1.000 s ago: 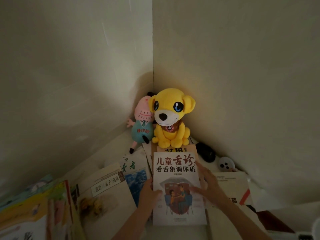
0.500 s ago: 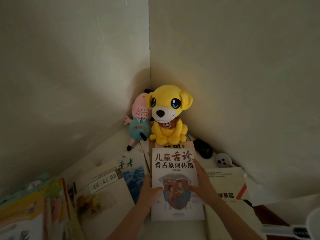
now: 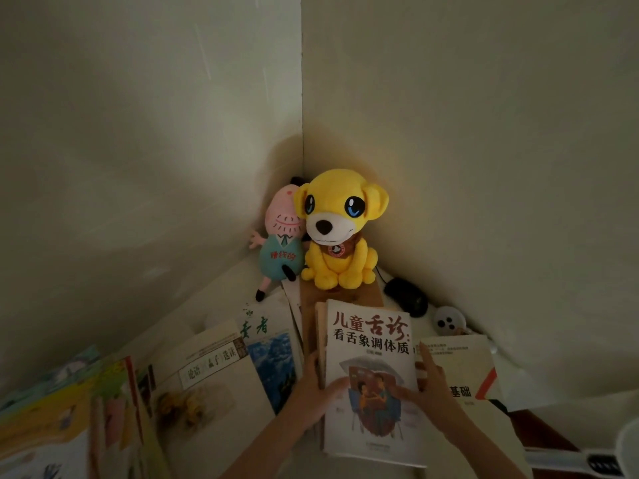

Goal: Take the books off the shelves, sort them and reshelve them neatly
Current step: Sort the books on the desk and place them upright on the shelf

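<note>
A white-covered book (image 3: 371, 354) with a red and black title tops a small stack of books low in the middle, in front of a wall corner. My left hand (image 3: 316, 385) grips the stack's left edge, thumb on the cover. My right hand (image 3: 428, 382) holds the right edge, its thumb also on the cover. The stack's page edges show on its left side. Other books lie flat around it: one with a blue picture (image 3: 273, 357), a cream one (image 3: 207, 378), and a white one with a red corner (image 3: 460, 368).
A yellow plush dog (image 3: 340, 233) and a pink plush pig (image 3: 281, 243) sit in the corner behind the stack. A black mouse (image 3: 406, 297) and a round white gadget (image 3: 449, 321) lie at the right wall. Colourful children's books (image 3: 69, 409) lean at lower left.
The stack under the white book has come up off the surface and its side edges now show. Both hands have shifted to grip its sides.
</note>
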A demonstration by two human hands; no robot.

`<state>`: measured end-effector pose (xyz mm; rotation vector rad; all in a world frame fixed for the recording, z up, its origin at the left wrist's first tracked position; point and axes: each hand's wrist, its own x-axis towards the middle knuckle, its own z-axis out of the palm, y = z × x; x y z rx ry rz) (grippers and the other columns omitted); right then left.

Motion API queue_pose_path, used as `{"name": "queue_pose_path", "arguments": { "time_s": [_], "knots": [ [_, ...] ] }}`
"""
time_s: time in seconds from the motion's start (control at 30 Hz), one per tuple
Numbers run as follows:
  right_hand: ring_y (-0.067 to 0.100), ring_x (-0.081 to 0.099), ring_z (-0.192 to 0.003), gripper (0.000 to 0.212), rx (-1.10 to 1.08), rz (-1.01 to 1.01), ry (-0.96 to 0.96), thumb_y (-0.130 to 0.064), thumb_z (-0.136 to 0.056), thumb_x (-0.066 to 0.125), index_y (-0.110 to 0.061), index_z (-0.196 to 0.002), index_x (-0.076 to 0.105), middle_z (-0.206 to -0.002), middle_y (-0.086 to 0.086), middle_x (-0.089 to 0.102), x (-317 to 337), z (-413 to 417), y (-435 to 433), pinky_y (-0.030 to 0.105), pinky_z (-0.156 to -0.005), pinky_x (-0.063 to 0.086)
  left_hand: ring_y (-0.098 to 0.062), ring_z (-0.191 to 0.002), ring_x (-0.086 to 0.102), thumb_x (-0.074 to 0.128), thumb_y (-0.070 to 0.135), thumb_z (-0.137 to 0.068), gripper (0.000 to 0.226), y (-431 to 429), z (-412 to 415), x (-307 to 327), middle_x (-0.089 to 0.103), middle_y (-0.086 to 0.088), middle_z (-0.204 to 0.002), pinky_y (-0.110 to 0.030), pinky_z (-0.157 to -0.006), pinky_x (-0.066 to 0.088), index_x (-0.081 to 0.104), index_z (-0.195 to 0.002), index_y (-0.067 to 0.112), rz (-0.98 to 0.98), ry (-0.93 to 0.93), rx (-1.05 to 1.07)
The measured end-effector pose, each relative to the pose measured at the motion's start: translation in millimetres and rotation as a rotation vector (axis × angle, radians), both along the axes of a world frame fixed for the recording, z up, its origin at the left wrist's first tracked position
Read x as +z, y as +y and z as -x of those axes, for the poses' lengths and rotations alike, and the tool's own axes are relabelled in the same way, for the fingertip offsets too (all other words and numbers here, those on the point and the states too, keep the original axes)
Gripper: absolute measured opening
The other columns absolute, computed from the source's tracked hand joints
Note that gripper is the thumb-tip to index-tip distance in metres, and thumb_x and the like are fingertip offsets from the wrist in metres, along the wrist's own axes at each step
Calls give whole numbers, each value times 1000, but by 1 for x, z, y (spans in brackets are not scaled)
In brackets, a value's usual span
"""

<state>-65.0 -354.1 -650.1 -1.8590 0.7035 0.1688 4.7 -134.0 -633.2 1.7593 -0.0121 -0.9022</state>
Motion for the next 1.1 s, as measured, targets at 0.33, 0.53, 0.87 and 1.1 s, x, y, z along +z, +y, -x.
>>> {"name": "queue_pose_path", "arguments": {
  "time_s": [0.33, 0.53, 0.87, 1.1],
  "knots": [
    [-2, 65, -90, 71, 81, -44, -149, -12, -53, 91, -10, -112, 50, -107, 3, 63, 47, 0, -3, 41, -92, 54, -18, -111, 58, 68, 16, -73, 58, -2, -4, 30, 51, -8, -128, -31, -84, 54, 37, -121, 25, 278, -136, -6],
    [15, 56, -108, 79, 24, 100, -443, 4, -63, 83, -2, -129, 39, -120, 4, 56, 90, -42, -9, 21, -88, 49, -16, -120, 54, 64, 11, -82, 71, -12, -38, 55, 44, -5, -138, -44, -90, 53, 25, -135, 39, 323, -325, 95],
    [-15, 46, -115, 77, 73, 115, -433, -47, -75, 68, -77, -119, 13, -130, -27, 38, 54, -36, 17, 21, -94, 48, 5, -114, 43, 60, 15, -90, 62, 0, -25, 38, 39, 30, -120, -11, -95, 38, 16, -125, 41, 99, -468, 103],
    [13, 52, -119, 66, 54, 119, -394, -26, -84, 69, -46, -128, 23, -132, -7, 47, 54, -37, 18, 36, -95, 51, 3, -112, 48, 57, -1, -89, 66, -9, -31, 45, 48, 16, -120, 1, -82, 39, 21, -121, 44, 131, -470, 202]
  ]
}}
